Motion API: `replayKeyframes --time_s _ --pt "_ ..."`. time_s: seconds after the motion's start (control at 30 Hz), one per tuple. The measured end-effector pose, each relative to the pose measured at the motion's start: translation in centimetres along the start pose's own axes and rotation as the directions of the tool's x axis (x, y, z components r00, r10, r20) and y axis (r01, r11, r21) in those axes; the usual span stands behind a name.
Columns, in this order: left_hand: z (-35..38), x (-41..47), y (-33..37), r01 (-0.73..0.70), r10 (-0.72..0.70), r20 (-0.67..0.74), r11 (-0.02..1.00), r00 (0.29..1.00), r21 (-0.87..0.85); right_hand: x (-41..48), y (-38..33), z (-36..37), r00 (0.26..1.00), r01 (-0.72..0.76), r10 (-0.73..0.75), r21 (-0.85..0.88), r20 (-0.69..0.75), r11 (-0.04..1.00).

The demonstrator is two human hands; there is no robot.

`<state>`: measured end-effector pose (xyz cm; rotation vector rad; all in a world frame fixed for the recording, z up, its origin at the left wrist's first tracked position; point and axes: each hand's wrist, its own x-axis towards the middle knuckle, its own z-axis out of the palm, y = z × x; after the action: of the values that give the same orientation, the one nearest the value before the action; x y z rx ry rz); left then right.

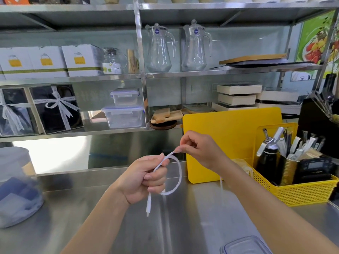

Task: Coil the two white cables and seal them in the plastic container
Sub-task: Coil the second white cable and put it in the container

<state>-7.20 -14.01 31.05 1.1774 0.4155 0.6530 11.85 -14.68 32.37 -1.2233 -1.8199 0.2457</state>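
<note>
Above the middle of the steel counter point(183, 226), the left hand point(145, 177) clenches a looped white cable point(178, 178), plug hanging below. The right hand point(199, 150) pinches the loop's top. A clear container point(244, 245) sits at the front edge and a yellow basket point(302, 193) at the right edge. The blue stickers on the jugs point(159, 50) are unreadable.

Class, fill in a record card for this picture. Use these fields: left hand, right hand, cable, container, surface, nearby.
left hand: grips the white cable, plug end hanging below the fist
right hand: pinches the cable at the top of the loop
cable: one loop formed between the hands
container: clear plastic, cut off by the bottom edge
surface: steel counter
nearby: yellow basket, on the right
</note>
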Motion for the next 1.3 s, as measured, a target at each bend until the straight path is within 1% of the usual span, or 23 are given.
replayKeyframes --time_s 0.07,0.13,0.2,0.3,0.37,0.4,0.5,0.57,0.6,0.67,0.73,0.8,0.83,0.87,0.93,1.0,1.03,1.1,1.2,1.23,1.3 --pt "0.0 -0.5 0.2 -0.037 0.035 -0.046 0.998 0.998 -0.052 0.0 0.6 0.0 0.998 -0.062 0.062 0.068 0.003 0.996" --pt "-0.2 -0.8 0.7 -0.114 0.103 -0.11 0.988 0.989 -0.1 -0.2 1.8 -0.1 0.991 -0.135 0.134 0.073 0.017 0.988" --pt "-0.6 -1.1 1.1 -0.198 0.171 -0.176 0.968 0.97 -0.154 -0.7 3.3 0.0 0.981 -0.194 0.196 -0.055 0.015 0.979" --pt "-1.4 -0.9 1.4 -0.294 0.23 -0.271 0.928 0.935 -0.227 -1.8 5.1 1.0 0.965 -0.263 0.251 -0.279 -0.079 0.923" --pt "-1.8 -0.5 1.5 -0.328 0.236 -0.313 0.901 0.92 -0.283 -2.4 5.1 2.0 0.971 -0.241 0.222 -0.416 -0.092 0.877" --pt "-1.9 -0.3 1.5 -0.344 0.236 -0.331 0.882 0.914 -0.322 -2.5 5.0 2.4 0.972 -0.233 0.218 -0.409 -0.084 0.882" --pt "-2.8 0.0 1.7 -0.396 0.229 -0.381 0.802 0.896 -0.447 -2.8 4.4 2.6 0.977 -0.211 0.203 -0.206 -0.06 0.956" --pt "-3.4 -0.3 1.7 -0.415 0.219 -0.408 0.766 0.887 -0.491 -3.0 4.4 2.1 0.983 -0.156 0.143 -0.119 -0.114 0.981" --pt "-3.7 -0.5 1.7 -0.423 0.216 -0.418 0.753 0.882 -0.503 -3.1 4.5 2.0 0.984 -0.117 0.099 -0.115 -0.15 0.986" --pt "-4.1 -0.7 1.6 -0.442 0.217 -0.432 0.722 0.875 -0.532 -3.3 4.8 1.9 0.979 -0.045 0.005 -0.19 -0.204 0.981" --pt "-4.3 -0.8 1.6 -0.458 0.224 -0.439 0.698 0.87 -0.55 -3.5 5.4 2.0 0.97 0.014 -0.091 -0.32 -0.226 0.947" --pt "-4.1 -0.8 1.6 -0.459 0.227 -0.451 0.724 0.863 -0.515 -3.9 5.9 2.1 0.971 0.07 -0.164 -0.452 -0.173 0.889" --pt "-4.0 -0.7 1.6 -0.456 0.23 -0.46 0.752 0.858 -0.475 -4.0 6.2 2.3 0.973 0.111 -0.198 -0.517 -0.117 0.849" --pt "-3.9 -0.7 1.5 -0.449 0.233 -0.469 0.786 0.852 -0.425 -4.2 6.1 2.4 0.979 0.15 -0.203 -0.563 -0.032 0.812" --pt "-3.6 -0.5 1.2 -0.419 0.239 -0.485 0.854 0.841 -0.307 -4.1 5.1 2.7 0.975 0.211 -0.126 -0.598 0.182 0.774" --pt "-3.3 -0.2 0.7 -0.37 0.239 -0.5 0.911 0.832 -0.18 -4.1 3.4 3.2 0.922 0.269 -0.031 -0.582 0.385 0.767" --pt "-3.0 0.0 0.4 -0.338 0.236 -0.506 0.934 0.83 -0.118 -4.1 2.4 3.5 0.897 0.301 -0.032 -0.556 0.442 0.775" --pt "-2.5 0.3 -0.2 -0.255 0.214 -0.517 0.967 0.829 -0.009 -4.2 0.3 4.0 0.876 0.35 -0.095 -0.487 0.473 0.8" --pt "-1.6 0.5 -1.1 -0.148 0.201 -0.487 0.978 0.85 0.146 -4.2 -1.2 4.2 0.872 0.442 -0.268 -0.422 0.41 0.792" --pt "-1.4 0.6 -1.4 -0.124 0.202 -0.471 0.974 0.859 0.191 -4.0 -1.6 4.1 0.869 0.461 -0.306 -0.409 0.39 0.788" --pt "-0.9 0.6 -2.0 -0.072 0.184 -0.43 0.962 0.884 0.264 -3.8 -1.9 4.0 0.879 0.447 -0.31 -0.398 0.363 0.801"
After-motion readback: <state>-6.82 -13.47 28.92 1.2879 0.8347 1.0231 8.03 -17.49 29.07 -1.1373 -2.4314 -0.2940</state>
